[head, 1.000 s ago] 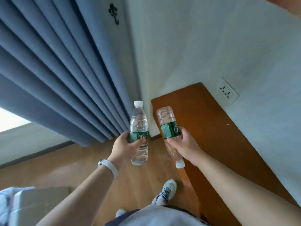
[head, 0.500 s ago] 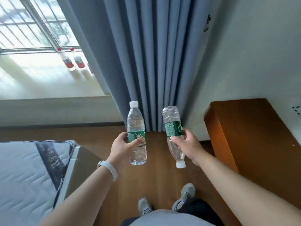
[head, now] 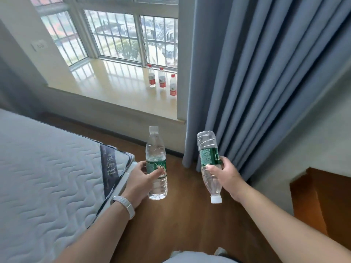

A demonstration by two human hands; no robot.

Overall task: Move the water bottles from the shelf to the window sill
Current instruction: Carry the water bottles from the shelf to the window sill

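My left hand (head: 141, 178) grips an upright clear water bottle (head: 156, 149) with a green label and white cap. In my right hand (head: 227, 177) is a second green-label bottle (head: 207, 147), held upside down with its cap pointing at the floor. Both bottles hang over the wooden floor, short of the pale window sill (head: 117, 92). Three red-label bottles (head: 162, 80) stand upright on the sill's right end, beside the curtain.
A grey-blue curtain (head: 256, 82) hangs at the right of the window. A quilted mattress (head: 47, 168) fills the lower left. The orange-brown shelf (head: 322, 196) stands at the right against the wall. Bare wooden floor (head: 180, 224) lies between them.
The view has swung left from the shelf and wall toward the window. The sill and its three bottles have come into view and nearer. Both hands keep their bottles.
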